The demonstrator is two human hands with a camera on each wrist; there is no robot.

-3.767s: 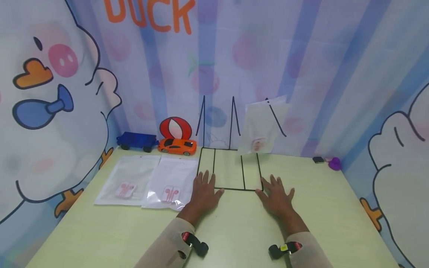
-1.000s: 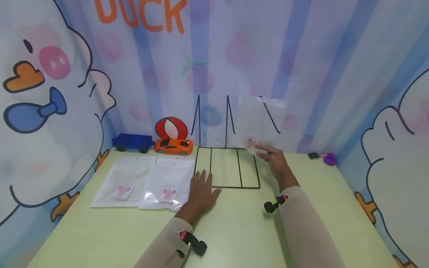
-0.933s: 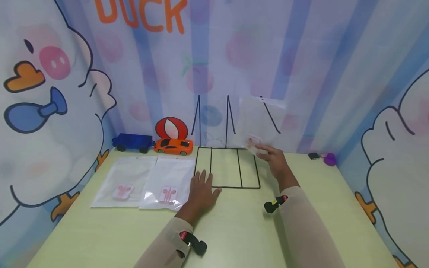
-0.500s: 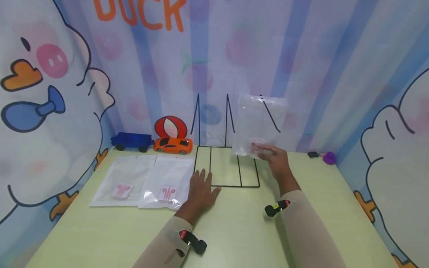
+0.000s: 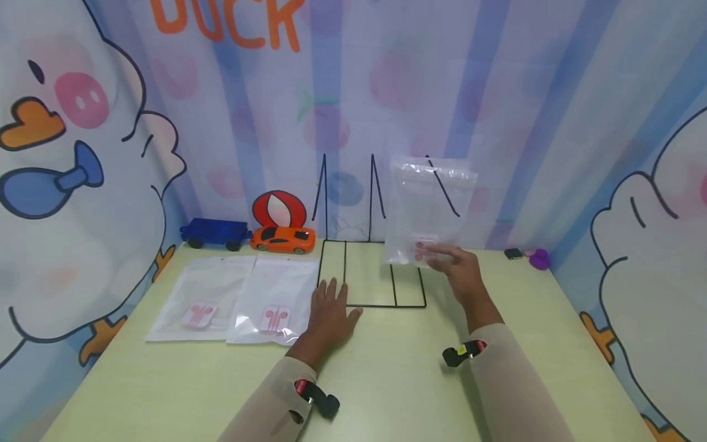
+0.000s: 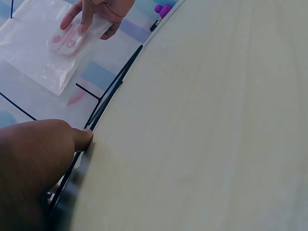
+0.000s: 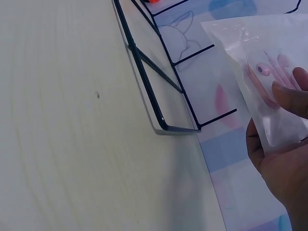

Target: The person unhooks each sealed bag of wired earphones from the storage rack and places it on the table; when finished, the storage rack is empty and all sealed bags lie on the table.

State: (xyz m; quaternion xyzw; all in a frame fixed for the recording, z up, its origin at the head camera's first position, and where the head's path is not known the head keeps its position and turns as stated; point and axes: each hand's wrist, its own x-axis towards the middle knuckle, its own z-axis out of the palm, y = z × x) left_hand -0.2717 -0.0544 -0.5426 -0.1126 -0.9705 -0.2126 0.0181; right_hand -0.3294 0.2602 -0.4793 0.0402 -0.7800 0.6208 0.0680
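A black wire rack (image 5: pixel 409 306) with several upright prongs stands at the table's back. From its right prong hangs a clear-and-white zip bag (image 5: pixel 425 205), with a small case of pink earphones (image 7: pixel 272 72) inside. My right hand (image 5: pixel 464 279) pinches the bag's lower right part at the case, thumb in front and fingers behind in the right wrist view. Fingers spread, my left hand (image 5: pixel 329 316) rests at the rack's front left corner; its thumb touches the base wire in the left wrist view. Two similar bags, a left one (image 5: pixel 188 294) and a right one (image 5: pixel 276 288), lie flat left of it.
A blue toy trailer (image 5: pixel 215 233) and an orange toy car (image 5: pixel 283 240) stand along the back edge at left. A small black item (image 5: pixel 513 253) and a purple item (image 5: pixel 539 259) lie at the back right. A printed curtain (image 5: pixel 386 73) rises behind the table.
From lying on the table, my right hand has reached up to the hanging bag and taken hold of its lower part. The bag's bottom has since come forward. The left hand stays in place.
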